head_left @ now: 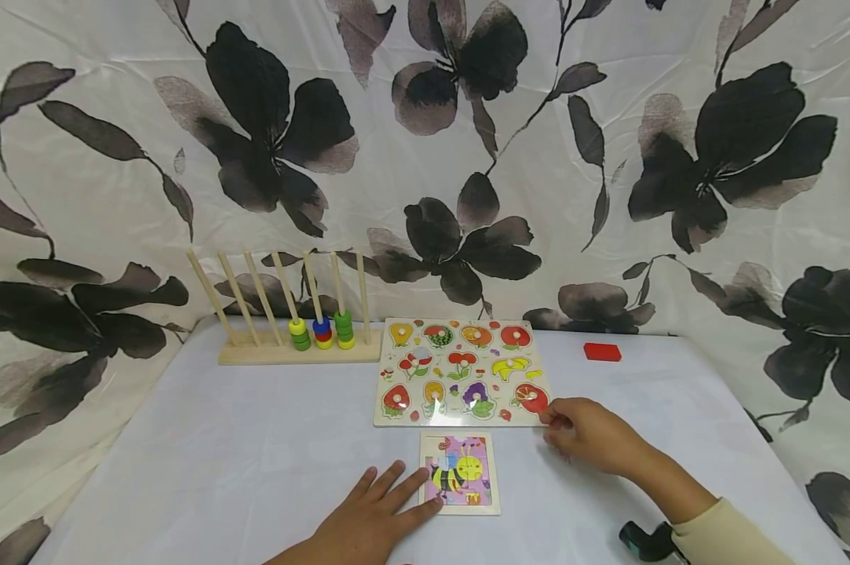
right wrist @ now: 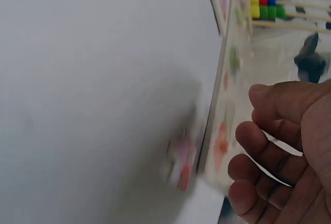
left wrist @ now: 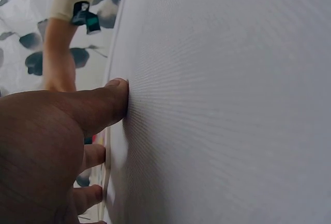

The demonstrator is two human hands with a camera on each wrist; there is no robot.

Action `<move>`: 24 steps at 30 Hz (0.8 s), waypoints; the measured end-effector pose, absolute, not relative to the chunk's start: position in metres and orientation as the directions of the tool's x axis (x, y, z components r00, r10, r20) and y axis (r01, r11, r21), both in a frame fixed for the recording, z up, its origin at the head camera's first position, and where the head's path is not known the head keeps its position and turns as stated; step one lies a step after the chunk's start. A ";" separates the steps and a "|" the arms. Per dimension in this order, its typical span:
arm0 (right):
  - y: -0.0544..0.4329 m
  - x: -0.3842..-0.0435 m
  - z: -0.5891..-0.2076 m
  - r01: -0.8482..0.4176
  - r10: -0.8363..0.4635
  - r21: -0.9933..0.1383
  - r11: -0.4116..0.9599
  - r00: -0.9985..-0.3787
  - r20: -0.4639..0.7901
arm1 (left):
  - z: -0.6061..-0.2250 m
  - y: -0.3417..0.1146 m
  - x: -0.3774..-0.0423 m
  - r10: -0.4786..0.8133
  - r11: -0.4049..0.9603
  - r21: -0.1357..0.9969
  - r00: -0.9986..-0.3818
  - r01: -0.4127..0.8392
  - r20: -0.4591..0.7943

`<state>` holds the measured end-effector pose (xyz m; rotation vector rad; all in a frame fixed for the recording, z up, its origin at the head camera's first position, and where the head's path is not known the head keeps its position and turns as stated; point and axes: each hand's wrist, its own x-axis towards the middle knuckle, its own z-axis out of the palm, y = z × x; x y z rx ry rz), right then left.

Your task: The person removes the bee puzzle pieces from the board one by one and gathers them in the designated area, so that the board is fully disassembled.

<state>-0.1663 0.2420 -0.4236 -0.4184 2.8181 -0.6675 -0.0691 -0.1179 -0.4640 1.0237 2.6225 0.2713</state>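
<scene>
A small square bee puzzle (head_left: 465, 479) lies near the middle front of the table. My left hand (head_left: 371, 514) is spread flat at its left side, fingertips on the frame's edge. Behind it lies a fruit puzzle board (head_left: 442, 366) with several fruit pieces set in it. My right hand (head_left: 597, 435) hovers at the board's front right corner with fingers loosely bent, nothing showing between them. In the right wrist view, a blurred small pink and white puzzle piece (right wrist: 182, 162) sits on the cloth beside the board's edge; the hand hides it in the head view.
A wooden peg rack (head_left: 304, 355) with coloured rings on three pegs stands at the back left. A red rectangular block (head_left: 602, 351) lies at the back right. White cloth (head_left: 255, 455) covers the table, and a flowered curtain (head_left: 425, 157) hangs behind.
</scene>
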 end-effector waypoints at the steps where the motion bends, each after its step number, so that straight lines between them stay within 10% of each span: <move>1: 0.237 -0.165 -0.423 -0.227 -0.322 -0.461 0.858 -0.936 -0.138 | -0.464 -0.118 -0.069 0.684 0.727 0.281 -0.697 0.626 -0.218; 24: 0.145 -0.156 -0.441 -0.457 -0.513 -0.370 0.809 -0.856 -0.065 | -0.461 -0.116 -0.070 0.664 0.747 0.286 -0.704 0.601 -0.252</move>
